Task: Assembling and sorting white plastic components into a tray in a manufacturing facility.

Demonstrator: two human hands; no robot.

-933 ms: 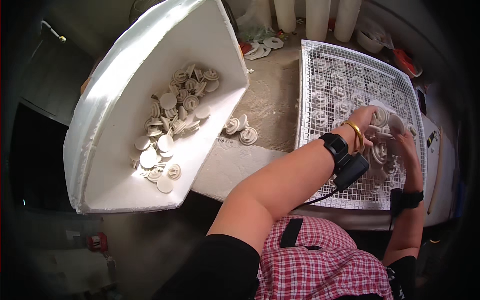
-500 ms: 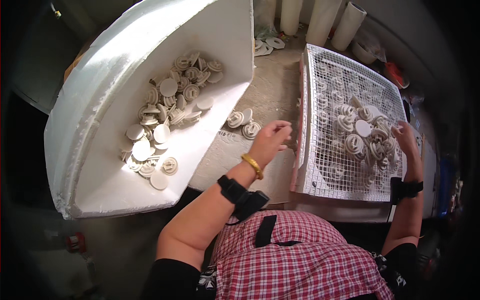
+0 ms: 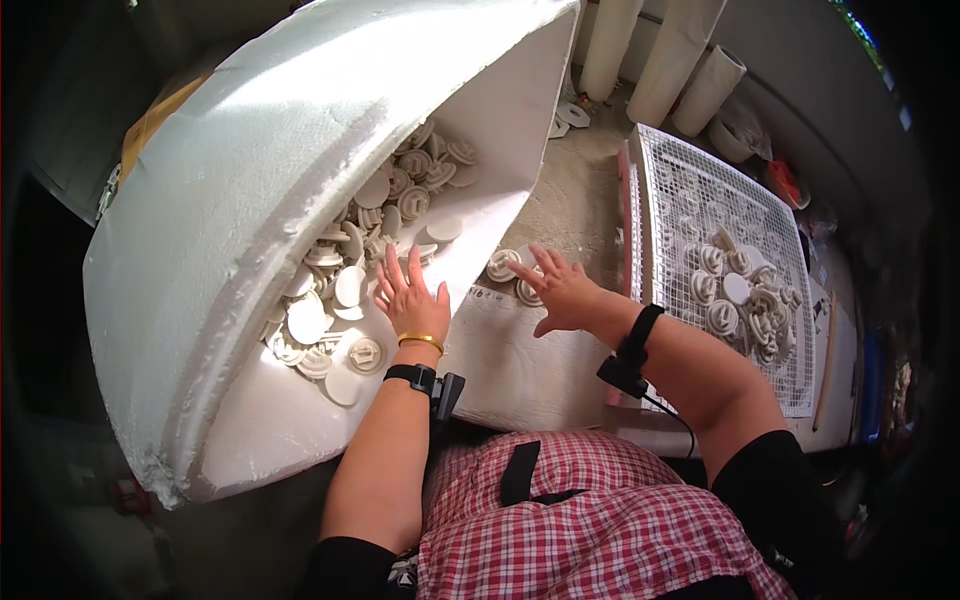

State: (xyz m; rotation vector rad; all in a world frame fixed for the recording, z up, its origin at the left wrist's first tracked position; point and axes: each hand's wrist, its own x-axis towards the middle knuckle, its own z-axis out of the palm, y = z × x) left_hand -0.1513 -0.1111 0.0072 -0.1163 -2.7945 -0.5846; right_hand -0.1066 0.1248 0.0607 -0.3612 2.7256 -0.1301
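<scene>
My left hand [image 3: 408,298] reaches over the opening of a white foam box [image 3: 262,428], its fingers spread and nothing in them. Just past its fingertips lies a pile of off-white round parts [image 3: 308,318], disc-shaped with ridged, ring-like backs. Between the box and a white mesh rack, my right hand [image 3: 560,292] hovers with fingers apart, holding nothing. A few more of the round parts [image 3: 503,265] sit on the worktop beside its fingertips and are partly hidden by it. On the mesh rack [image 3: 672,200] rests a heap of the same parts [image 3: 736,289].
White cylinders [image 3: 710,90] stand along the back wall. A pale bowl [image 3: 733,137] and a red-orange item [image 3: 786,184] are behind the rack. Flat ring-like pieces [image 3: 572,114] lie at the back of the worktop [image 3: 520,355]. A thin stick [image 3: 826,345] lies right of the rack.
My left hand has moved left to the foam box and spread its fingers. My right hand has left the heap on the rack and come across to the parts on the worktop.
</scene>
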